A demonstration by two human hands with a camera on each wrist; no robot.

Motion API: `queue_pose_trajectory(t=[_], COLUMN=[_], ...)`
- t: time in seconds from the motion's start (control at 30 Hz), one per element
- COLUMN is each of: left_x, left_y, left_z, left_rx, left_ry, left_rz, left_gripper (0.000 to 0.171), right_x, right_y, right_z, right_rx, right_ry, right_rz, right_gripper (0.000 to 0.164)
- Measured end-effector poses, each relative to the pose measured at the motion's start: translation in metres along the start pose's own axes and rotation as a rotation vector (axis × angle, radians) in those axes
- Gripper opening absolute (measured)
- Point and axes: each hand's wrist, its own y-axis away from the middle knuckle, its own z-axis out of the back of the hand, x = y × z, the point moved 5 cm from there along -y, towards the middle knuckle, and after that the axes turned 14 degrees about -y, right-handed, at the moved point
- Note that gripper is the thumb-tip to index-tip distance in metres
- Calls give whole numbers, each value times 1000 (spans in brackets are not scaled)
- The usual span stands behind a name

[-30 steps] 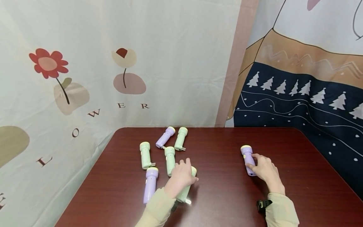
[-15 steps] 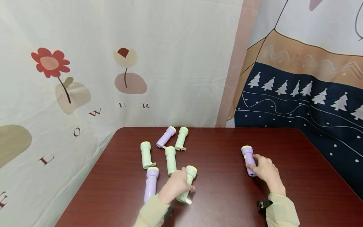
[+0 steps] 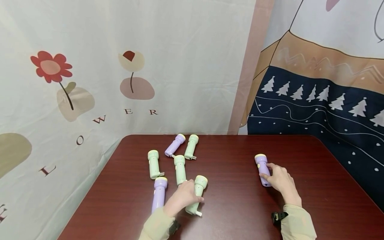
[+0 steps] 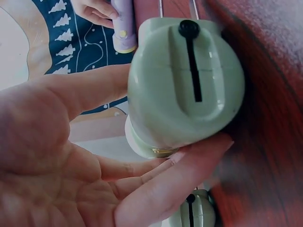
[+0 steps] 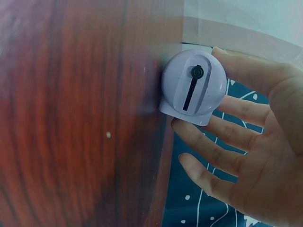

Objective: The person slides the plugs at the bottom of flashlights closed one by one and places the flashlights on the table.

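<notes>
In the head view my left hand [image 3: 183, 197] has its thumb and fingers around the body of a green flashlight [image 3: 200, 185], lying at the table's near middle with its plug prongs out. The left wrist view looks at the slotted tail end of this green flashlight [image 4: 156, 85], thumb on one side and fingers on the other. Over on the right, my right hand [image 3: 281, 181] grips a purple flashlight [image 3: 261, 161] between thumb and fingers. Its rounded end [image 5: 177, 80] faces the right wrist camera, close to the tabletop.
Left of the gripped green flashlight lie another green flashlight [image 3: 180, 168] and a purple flashlight [image 3: 159, 193]. Farther back are a green flashlight [image 3: 154, 165], a purple one [image 3: 175, 145] and a green one [image 3: 191, 148]. The brown table [image 3: 228, 200] meets a printed curtain [image 3: 192, 66] behind.
My left hand, earlier spread over the green flashlight, has come down and left and now holds its body. My right hand and the purple flashlight stay in place.
</notes>
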Motion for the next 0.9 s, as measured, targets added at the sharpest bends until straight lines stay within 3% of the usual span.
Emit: queue_pose_trajectory(t=[0.17,0.47,0.9], left_x=[1,2,4], left_y=[0,-1,-7], left_z=[-3,-4,-1], left_rx=[-16,-10,0], left_ry=[8,9,37], left_rz=[-2,5,7], left_gripper=[51,65,47], right_x=[0,0,2], right_y=[0,0,0], right_z=[0,0,0], right_rx=[8,9,-11], right_ry=[4,6,16], right_rz=[5,2,39], right_gripper=[65,64,62])
